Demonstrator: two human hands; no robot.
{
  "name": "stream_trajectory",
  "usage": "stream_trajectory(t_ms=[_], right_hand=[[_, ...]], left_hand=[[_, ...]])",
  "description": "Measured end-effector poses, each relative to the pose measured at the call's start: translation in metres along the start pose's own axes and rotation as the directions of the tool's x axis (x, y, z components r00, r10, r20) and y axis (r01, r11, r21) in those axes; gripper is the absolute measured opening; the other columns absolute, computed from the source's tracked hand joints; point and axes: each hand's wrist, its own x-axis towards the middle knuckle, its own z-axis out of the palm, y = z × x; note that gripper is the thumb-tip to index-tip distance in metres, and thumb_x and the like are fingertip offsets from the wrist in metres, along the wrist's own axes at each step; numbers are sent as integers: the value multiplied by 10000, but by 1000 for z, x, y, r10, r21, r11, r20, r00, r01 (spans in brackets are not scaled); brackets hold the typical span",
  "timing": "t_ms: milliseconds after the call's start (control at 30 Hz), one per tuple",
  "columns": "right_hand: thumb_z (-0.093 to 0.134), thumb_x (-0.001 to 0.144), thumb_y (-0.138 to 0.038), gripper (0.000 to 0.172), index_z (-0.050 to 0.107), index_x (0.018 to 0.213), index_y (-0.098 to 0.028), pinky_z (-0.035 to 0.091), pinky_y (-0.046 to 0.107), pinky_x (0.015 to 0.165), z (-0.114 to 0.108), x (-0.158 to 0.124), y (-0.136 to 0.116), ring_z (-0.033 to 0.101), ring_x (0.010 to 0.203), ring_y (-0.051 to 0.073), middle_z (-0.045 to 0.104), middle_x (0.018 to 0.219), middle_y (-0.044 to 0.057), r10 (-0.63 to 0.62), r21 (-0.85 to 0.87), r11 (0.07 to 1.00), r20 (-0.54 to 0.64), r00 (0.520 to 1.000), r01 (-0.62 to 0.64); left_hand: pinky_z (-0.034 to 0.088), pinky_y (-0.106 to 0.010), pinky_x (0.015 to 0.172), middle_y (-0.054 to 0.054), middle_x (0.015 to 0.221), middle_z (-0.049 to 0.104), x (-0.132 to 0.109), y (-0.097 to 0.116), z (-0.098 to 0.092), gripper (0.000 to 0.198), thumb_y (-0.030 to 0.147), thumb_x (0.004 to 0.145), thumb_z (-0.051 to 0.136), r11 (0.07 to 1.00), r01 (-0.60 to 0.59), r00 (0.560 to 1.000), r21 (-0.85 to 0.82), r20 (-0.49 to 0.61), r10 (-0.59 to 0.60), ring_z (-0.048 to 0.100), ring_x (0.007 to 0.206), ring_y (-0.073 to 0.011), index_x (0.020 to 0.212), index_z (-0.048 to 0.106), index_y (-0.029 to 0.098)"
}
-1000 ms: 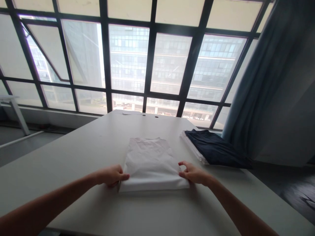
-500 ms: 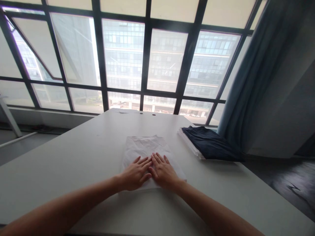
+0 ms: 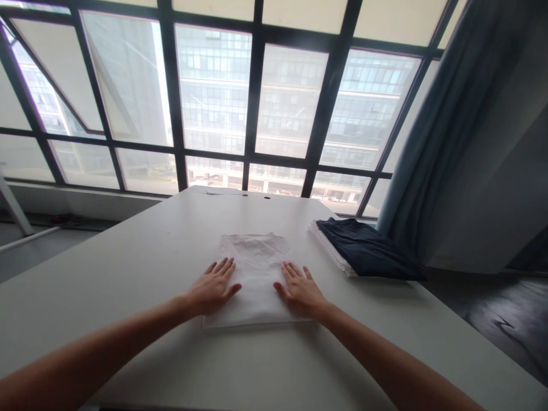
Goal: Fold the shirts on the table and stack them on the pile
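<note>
A folded white garment [image 3: 256, 274] lies flat on the white surface [image 3: 128, 274], near the middle and toward the near edge. The left hand [image 3: 214, 288] rests palm down on the left part of the garment, fingers spread flat and pointing toward the far side, holding nothing. The right hand [image 3: 299, 291] lies the same way on the right part, fingers spread wide and flat, gripping nothing. A bare strip of the white cloth shows between the two hands, and the far end of the garment, slightly creased, reaches beyond the fingertips.

To the right and a little farther off, well apart from the hands, a folded dark garment [image 3: 368, 251] lies on top of something white at the right edge of the surface. Beyond the far edge stands a large window [image 3: 257, 103] with dark frames, and a blue-grey curtain [image 3: 428, 142] hangs at the right.
</note>
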Motion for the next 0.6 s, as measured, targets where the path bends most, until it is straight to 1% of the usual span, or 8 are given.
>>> stream_trajectory(t_ms=[67, 100, 200, 267, 333, 433, 533, 600], right_hand=[[246, 992, -542, 716, 273, 1544, -87, 26, 490, 1202, -3, 23, -16, 137, 1504, 241, 204, 1609, 143, -65, 5, 998, -44, 997, 65], [252, 994, -530, 702, 271, 1545, -95, 29, 480, 1204, -4, 38, -23, 135, 1504, 231, 204, 1612, 134, -99, 9, 995, -60, 993, 100], [246, 1008, -450, 650, 245, 1549, -90, 38, 470, 1204, -4, 81, -37, 133, 1504, 220, 194, 1618, 123, -147, 21, 989, -52, 988, 148], [253, 1005, -422, 645, 229, 1551, -79, 35, 473, 1203, -2, 103, -39, 132, 1503, 227, 182, 1621, 129, -137, 26, 990, -22, 990, 138], [255, 1001, -447, 661, 225, 1552, -85, 31, 479, 1202, 3, 118, -35, 130, 1503, 235, 168, 1624, 136, -122, 35, 992, 6, 992, 122], [238, 988, -523, 709, 211, 1560, -104, 19, 471, 1202, 11, 129, -23, 103, 1508, 233, 137, 1633, 126, -97, 50, 994, 22, 995, 96], [237, 968, -590, 764, 181, 1571, -123, -2, 441, 1202, 15, 136, -4, 58, 1512, 219, 104, 1641, 98, 1, 48, 999, 29, 1000, -2], [232, 956, -626, 790, 162, 1577, -144, -10, 438, 1200, 15, 140, 12, 39, 1514, 214, 83, 1645, 80, 74, 48, 996, 42, 996, -76]], left_hand=[[98, -434, 1212, -159, 1601, 208, 26, -2, -5, 742, 597, 993, 218, 999, 23, 998, 34, -56, -21, 136, 1502, -263, 1528, 319, 93], [97, -438, 1213, -162, 1601, 206, 40, -2, -6, 723, 573, 999, 225, 999, 18, 998, 40, -66, -15, 134, 1502, -261, 1526, 321, 87], [133, -455, 1204, -167, 1595, 236, 80, -8, -1, 612, 442, 1021, 239, 999, 45, 999, 29, -32, -44, 171, 1496, -254, 1516, 335, 95], [154, -468, 1197, -171, 1593, 241, 96, -16, 5, 579, 384, 1019, 248, 995, 101, 995, 22, 5, -101, 180, 1493, -259, 1514, 334, 97], [161, -475, 1194, -178, 1596, 223, 103, -26, 10, 602, 403, 1010, 261, 989, 145, 988, 16, 44, -145, 172, 1493, -271, 1517, 320, 84], [157, -462, 1198, -170, 1606, 184, 102, -38, 12, 689, 506, 990, 262, 985, 174, 981, 10, 89, -174, 148, 1498, -273, 1529, 295, 77], [136, -428, 1205, -146, 1620, 123, 98, -46, 9, 795, 608, 956, 262, 970, 243, 961, 23, 132, -244, 113, 1506, -263, 1551, 244, 80], [125, -429, 1206, -125, 1626, 82, 98, -50, 6, 847, 657, 933, 259, 954, 299, 941, 31, 159, -300, 91, 1509, -267, 1563, 208, 94]])
